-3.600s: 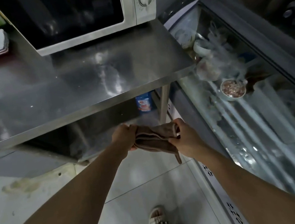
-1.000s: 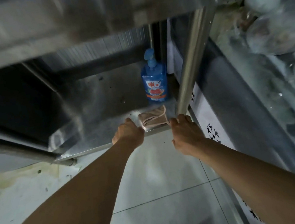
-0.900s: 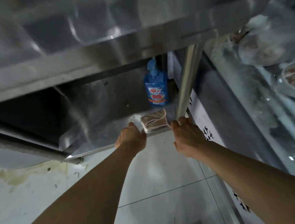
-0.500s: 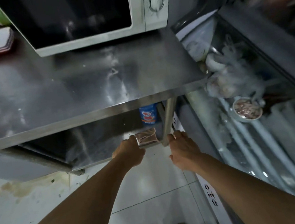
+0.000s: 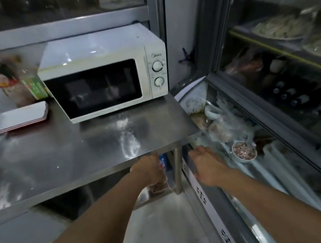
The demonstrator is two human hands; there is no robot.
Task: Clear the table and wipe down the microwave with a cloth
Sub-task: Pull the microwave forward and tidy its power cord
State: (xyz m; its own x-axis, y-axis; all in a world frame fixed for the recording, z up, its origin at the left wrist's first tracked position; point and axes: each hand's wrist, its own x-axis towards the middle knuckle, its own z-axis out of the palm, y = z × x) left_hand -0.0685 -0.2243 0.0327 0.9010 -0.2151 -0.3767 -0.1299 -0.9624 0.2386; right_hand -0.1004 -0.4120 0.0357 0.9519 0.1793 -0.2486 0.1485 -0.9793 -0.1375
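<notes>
Cloth (image 5: 160, 187) of a brownish tone lies folded on the lower shelf (image 5: 146, 201) of a stainless steel table (image 5: 58, 160), just beside the table's front right leg (image 5: 178, 170) and partly hidden behind the person's left hand (image 5: 150, 170). A blue soap bottle (image 5: 163, 161) stands on the same shelf behind it, mostly screened by the hand and the tabletop edge. The white microwave (image 5: 105, 73) sits at the back right of the tabletop, its dark door closed and two dials on its right panel; its casing looks clean, though motion blur makes fine marks impossible to judge. The worktop in front of it carries no loose items, only pale smears and reflections, while a stack of white trays (image 5: 21, 118) rests at the back left beside blurred packets (image 5: 15, 80). Judged from this, the clearing and wiping appear finished and the cloth put away, leaving little if anything to do. Both arms reach forward and down from the bottom of the view. The left hand hovers at the table's front edge above the cloth, fingers curled downward and out of sight, so whether they touch the cloth cannot be told. The right hand (image 5: 206, 160) hangs free over the glass top of the display freezer (image 5: 265, 168) to the right, fingers loosely spread and holding nothing.
</notes>
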